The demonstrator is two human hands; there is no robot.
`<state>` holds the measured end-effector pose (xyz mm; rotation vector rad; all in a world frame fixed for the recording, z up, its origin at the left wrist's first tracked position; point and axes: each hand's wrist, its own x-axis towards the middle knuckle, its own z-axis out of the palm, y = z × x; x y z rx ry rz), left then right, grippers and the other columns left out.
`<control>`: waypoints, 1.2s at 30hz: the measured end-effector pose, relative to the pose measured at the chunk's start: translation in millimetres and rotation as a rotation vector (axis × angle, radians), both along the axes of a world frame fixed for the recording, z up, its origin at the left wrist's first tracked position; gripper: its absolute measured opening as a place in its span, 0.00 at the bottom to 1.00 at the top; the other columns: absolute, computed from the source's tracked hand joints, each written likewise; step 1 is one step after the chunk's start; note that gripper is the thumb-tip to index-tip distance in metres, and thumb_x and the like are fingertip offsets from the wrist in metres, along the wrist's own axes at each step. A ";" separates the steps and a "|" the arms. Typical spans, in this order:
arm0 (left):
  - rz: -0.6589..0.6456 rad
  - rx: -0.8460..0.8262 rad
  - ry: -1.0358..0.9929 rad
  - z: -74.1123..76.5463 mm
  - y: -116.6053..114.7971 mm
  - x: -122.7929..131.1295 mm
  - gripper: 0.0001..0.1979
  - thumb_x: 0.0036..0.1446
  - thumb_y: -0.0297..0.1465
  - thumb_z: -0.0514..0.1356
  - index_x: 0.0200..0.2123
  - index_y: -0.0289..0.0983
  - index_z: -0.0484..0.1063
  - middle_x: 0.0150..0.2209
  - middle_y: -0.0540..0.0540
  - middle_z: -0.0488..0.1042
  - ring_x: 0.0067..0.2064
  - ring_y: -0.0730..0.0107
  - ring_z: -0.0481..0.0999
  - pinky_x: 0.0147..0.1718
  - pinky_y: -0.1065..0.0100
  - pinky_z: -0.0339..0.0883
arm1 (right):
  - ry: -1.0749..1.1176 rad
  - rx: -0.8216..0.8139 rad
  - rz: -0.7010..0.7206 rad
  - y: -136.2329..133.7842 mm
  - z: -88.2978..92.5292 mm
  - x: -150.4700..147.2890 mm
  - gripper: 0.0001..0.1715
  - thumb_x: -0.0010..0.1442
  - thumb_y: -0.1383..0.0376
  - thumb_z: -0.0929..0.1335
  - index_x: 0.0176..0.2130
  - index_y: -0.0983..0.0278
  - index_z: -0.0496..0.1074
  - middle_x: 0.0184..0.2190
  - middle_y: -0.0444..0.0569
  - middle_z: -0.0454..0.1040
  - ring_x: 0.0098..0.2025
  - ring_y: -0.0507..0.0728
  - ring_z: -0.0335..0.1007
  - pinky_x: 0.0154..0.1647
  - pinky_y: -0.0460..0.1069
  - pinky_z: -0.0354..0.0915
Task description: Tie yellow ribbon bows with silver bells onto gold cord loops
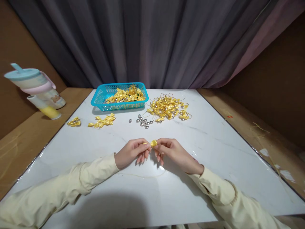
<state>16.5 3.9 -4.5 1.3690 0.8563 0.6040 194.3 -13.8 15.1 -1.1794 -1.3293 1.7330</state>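
Note:
A small yellow ribbon bow [154, 143] is pinched between my two hands, above the middle of the table. My left hand [133, 151] grips its left side with thumb and forefinger, covering part of it. On the other side, my right hand [173, 152] pinches the bow's right edge. A thin pale cord [143, 176] curves over the tabletop below my hands. Beyond them lies a cluster of silver heart-shaped beads [143, 122]. Loose yellow bows [103, 121] lie in a small pile to the left of the beads.
A blue plastic basket [95, 101] holding yellow bows and silver beads stands at the back. Right of it spreads a heap of yellow bows with beads and gold cords [168, 107]. A tumbler [35, 83] and a white-and-yellow tube [45, 107] stand left of the white table [190, 194].

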 end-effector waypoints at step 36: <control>0.160 0.131 0.034 -9.8 8.8 0.0 0.16 0.56 0.41 0.55 0.29 0.32 0.66 0.20 0.48 0.71 0.17 0.80 0.62 0.16 0.76 0.54 | -0.355 0.500 -0.145 -10.3 -6.3 0.1 0.10 0.61 0.61 0.60 0.43 0.62 0.60 0.18 0.38 0.64 0.18 0.49 0.56 0.23 0.44 0.56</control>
